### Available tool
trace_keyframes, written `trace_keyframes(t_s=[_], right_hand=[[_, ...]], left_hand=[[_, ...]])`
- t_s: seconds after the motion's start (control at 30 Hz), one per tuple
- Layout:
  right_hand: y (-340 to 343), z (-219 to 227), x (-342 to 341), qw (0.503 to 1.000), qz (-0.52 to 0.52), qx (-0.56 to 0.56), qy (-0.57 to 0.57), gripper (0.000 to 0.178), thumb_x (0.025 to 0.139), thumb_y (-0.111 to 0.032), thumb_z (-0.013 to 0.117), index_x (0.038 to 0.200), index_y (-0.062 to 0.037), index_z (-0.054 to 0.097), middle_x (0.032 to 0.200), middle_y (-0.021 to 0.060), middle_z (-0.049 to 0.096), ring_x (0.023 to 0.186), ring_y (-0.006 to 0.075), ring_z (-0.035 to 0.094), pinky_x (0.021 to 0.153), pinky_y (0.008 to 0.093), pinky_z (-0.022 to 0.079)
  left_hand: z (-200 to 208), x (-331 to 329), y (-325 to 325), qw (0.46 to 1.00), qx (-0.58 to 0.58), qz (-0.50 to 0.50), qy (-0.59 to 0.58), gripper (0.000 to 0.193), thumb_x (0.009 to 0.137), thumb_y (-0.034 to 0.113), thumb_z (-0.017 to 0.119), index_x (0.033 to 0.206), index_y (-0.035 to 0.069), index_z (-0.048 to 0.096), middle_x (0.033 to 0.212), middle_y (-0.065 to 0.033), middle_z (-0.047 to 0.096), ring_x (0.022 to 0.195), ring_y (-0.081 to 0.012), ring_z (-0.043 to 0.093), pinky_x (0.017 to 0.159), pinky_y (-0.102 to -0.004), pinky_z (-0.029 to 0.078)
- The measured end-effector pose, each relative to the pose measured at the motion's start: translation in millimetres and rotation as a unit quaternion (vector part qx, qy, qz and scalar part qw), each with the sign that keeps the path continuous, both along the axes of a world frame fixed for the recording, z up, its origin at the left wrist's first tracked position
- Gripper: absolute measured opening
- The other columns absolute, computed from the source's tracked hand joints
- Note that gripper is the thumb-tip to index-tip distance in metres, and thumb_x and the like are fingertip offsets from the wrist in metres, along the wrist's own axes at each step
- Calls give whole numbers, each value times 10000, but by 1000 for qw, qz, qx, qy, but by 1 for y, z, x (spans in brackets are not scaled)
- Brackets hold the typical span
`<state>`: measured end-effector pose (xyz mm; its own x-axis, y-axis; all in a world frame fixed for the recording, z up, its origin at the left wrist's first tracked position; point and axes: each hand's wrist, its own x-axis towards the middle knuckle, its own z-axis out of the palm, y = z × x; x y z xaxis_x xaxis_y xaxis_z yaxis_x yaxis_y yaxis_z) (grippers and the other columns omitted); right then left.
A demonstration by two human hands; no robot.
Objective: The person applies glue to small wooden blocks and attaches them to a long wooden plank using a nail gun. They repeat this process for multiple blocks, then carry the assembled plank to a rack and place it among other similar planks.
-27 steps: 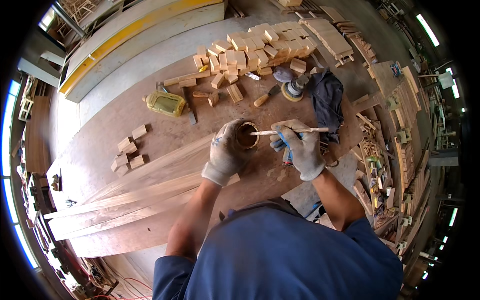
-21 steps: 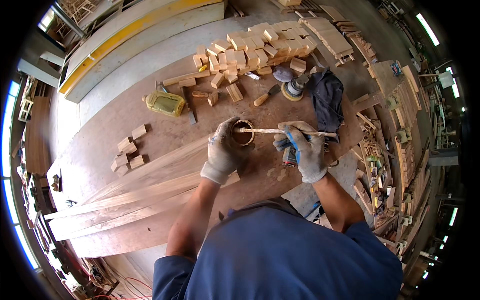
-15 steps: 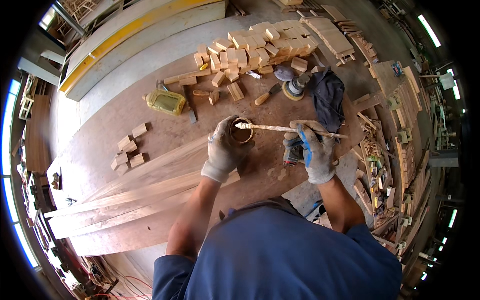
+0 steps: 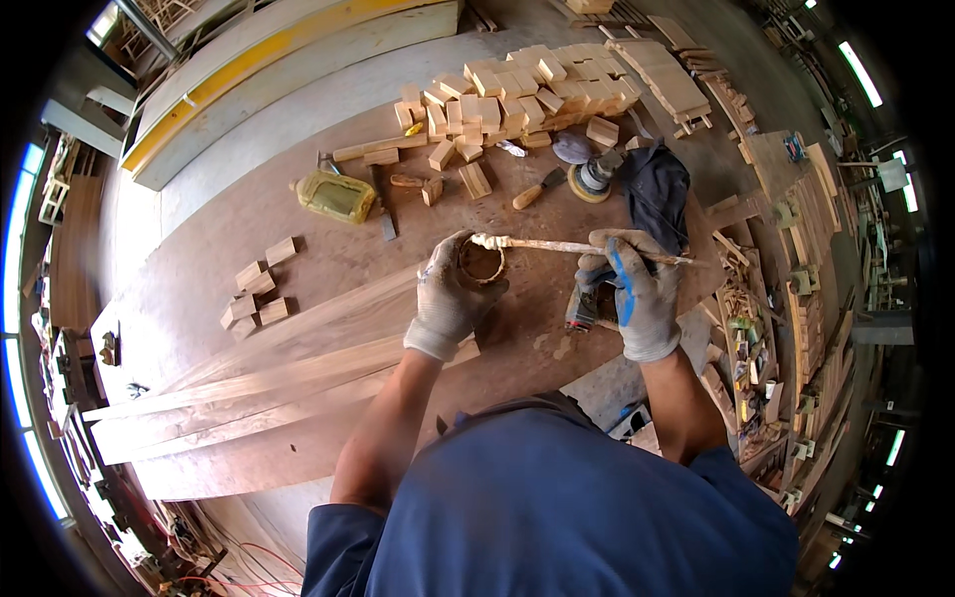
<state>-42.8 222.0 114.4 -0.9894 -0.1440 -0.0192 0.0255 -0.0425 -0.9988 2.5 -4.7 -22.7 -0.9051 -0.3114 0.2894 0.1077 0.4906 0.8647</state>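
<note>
My left hand, in a whitish work glove, is closed around a small round pot with a crusted rim and a brown inside. In my gloved right hand is a thin brush-like stick, pinched near its right end. Its left tip is coated in a thick cream-coloured paste and lies at the pot's far rim. Below my right hand a cordless power tool rests on the workbench, partly hidden by the glove.
Long planks lie at the left, with several small wood blocks beyond them. Farther back are a yellowish plastic bottle, a hammer, a chisel, a sander, a dark cloth and stacked blocks.
The pasted tip has risen from inside the pot's mouth to its far rim. My right hand has shifted slightly right and away from me; my left still holds the pot.
</note>
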Motion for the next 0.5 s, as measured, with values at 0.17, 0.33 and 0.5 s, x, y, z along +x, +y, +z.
trace_keyframes(t_s=[0.17, 0.33, 0.5], right_hand=[[-9, -1, 9, 990, 80, 99, 59, 177, 1057, -115, 653, 1124, 25, 737, 904, 121, 772, 793, 146, 743, 675, 296, 617], [-29, -15, 9, 887, 113, 267, 361, 124, 1013, -64, 682, 1067, 30, 741, 944, 152, 778, 823, 238, 773, 712, 355, 621], [-39, -22, 13, 899, 112, 274, 324, 96, 988, -60, 703, 1067, -17, 737, 922, 133, 761, 830, 308, 766, 717, 408, 601]], left_hand=[[4, 0, 1, 1000, -19, 1, 11, 665, 694, 181, 965, 1265, 30, 659, 1166, -151, 762, 1075, -308, 761, 930, -399, 618], [12, 0, 6, 997, -58, -4, 41, 634, 708, 168, 923, 1273, 56, 659, 1162, -189, 728, 1068, -407, 710, 927, -470, 595], [17, 2, 8, 997, -66, -5, 48, 609, 723, 172, 915, 1268, 61, 666, 1163, -193, 731, 1036, -403, 725, 895, -464, 609]])
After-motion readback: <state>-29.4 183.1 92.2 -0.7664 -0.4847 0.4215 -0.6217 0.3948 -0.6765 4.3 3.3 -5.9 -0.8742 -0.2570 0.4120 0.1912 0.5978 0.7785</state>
